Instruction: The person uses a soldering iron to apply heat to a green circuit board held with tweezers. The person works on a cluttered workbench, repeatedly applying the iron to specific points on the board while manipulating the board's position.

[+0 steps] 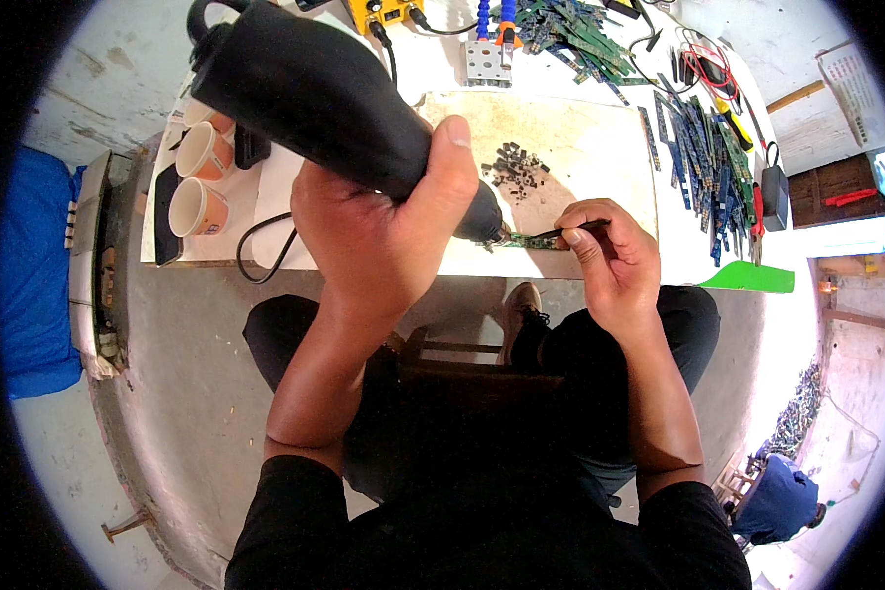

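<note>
My left hand (383, 221) is wrapped round a black hot air gun (310, 93). Its nozzle points down to the right, close over a narrow green circuit board strip (536, 242) at the table's front edge. Thin dark tweezers (582, 227) are pinched in my right hand (618, 265), their tips reaching the strip just right of the nozzle. Exactly what the tips touch is too small to tell. Behind the strip, small black components (516, 172) lie heaped on a stained pale work board (595, 133).
Paper cups (199, 208) and a dark phone (167, 216) stand at the left. Circuit board strips (698, 167) pile up at the right, near red-handled pliers (757, 211). A yellow device (383, 12) sits at the back. Another person (777, 500) is far off, lower right.
</note>
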The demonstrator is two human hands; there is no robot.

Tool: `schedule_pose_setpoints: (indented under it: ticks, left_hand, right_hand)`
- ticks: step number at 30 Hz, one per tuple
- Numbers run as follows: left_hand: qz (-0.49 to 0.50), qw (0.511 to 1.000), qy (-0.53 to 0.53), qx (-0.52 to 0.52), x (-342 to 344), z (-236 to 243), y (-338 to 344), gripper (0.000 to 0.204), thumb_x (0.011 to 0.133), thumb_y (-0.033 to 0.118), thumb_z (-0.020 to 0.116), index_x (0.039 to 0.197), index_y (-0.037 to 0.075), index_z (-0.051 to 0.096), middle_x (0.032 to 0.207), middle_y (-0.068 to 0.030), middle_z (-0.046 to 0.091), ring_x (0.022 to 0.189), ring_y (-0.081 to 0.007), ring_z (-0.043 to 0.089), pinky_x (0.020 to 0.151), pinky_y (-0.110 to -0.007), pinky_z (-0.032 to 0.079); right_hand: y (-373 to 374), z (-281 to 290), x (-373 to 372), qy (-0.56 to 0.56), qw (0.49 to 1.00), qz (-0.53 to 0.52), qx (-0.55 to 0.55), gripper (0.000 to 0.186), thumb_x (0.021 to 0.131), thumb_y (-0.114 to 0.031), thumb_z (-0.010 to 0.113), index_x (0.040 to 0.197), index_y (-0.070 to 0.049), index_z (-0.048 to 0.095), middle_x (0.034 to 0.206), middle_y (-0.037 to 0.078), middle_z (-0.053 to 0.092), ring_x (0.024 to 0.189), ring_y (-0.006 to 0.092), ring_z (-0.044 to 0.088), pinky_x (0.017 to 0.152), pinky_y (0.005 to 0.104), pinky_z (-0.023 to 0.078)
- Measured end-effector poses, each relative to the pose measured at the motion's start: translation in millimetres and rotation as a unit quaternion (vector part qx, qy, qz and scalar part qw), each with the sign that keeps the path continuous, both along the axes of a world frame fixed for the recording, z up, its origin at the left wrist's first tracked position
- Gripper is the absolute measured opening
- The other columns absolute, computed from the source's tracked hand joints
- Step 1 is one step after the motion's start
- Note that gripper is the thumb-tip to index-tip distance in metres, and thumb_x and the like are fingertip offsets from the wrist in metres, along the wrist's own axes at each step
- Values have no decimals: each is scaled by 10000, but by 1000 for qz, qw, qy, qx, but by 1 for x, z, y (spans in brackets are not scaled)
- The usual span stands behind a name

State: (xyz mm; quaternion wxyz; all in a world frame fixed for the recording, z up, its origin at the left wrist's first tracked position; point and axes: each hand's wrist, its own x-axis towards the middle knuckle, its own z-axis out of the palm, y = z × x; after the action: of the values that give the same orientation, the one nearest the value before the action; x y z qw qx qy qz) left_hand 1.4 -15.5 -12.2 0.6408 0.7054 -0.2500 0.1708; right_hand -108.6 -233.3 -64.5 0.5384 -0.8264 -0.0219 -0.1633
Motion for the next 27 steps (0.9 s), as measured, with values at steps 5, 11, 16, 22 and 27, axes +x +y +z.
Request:
schedule_pose_setpoints:
  ticks: [5,11,16,22,27]
  left_hand:
    - [4,1000,-3,-2,0,-1,-1,43,1002,43,668,994,3,679,802,-110,760,772,-165,759,737,-297,605]
    - [3,1000,-4,3,1,1,-2,28,994,25,670,996,-2,672,821,-115,757,764,-178,759,739,-309,611]
    - [6,1000,0,-7,1,0,0,24,992,20,668,990,-4,669,814,-119,757,753,-182,755,740,-316,611]
    - [10,1000,4,-18,0,2,0,60,995,36,664,953,-3,683,808,-121,766,753,-172,751,741,-302,602]
    - [2,1000,-4,-14,2,1,0,66,991,49,674,949,-1,688,798,-117,766,746,-160,747,732,-288,586]
  right_hand:
    - [0,0,0,2,1000,2,3,68,1028,51,630,1093,31,642,1089,104,677,909,133,660,841,266,551]
    - [0,1,-1,7,1000,0,6,66,1030,50,626,1092,32,642,1092,104,675,910,133,657,843,268,550]
    - [1,2,0,1,1000,5,24,69,1028,54,625,1091,35,643,1093,104,674,907,133,655,844,269,547]
    - [2,2,0,3,1000,7,-5,78,1022,66,623,1090,37,649,1090,107,675,906,132,658,839,266,547]
    - [0,1,0,1,1000,6,-17,83,1020,71,620,1089,36,651,1092,109,677,901,135,661,834,267,550]
